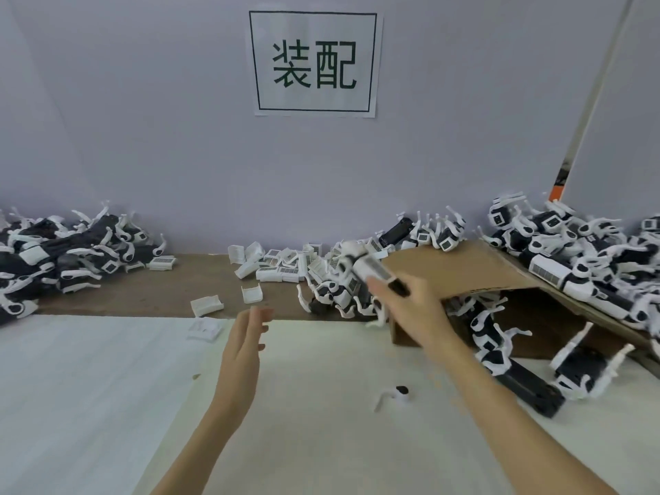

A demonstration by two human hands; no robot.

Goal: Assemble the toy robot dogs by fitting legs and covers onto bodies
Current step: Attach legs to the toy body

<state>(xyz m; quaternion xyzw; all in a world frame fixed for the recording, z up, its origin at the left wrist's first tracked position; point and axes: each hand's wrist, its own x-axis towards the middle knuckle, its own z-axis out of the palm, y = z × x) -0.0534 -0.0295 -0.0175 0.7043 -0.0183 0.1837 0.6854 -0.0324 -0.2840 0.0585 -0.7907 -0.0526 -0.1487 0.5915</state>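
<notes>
Pale lilac wall (143,119) behind the bench carries a white paper sign (315,62) printed with two dark green characters. Brown bench strip (200,291) meets white foam sheeting (89,387) nearer the person. Right hand (407,309) grips a black-and-white plastic toy dog body (364,269), raised above the scattered white ribbed covers (282,269) and just left of a tilted brown cardboard box (460,269). Left hand (246,337) hangs over the foam, fingers straight, holding nothing. One loose white curved leg with a black joint (394,396) lies on the foam. Heaps of dogs occupy the far left (68,251) and far right (585,255).
</notes>
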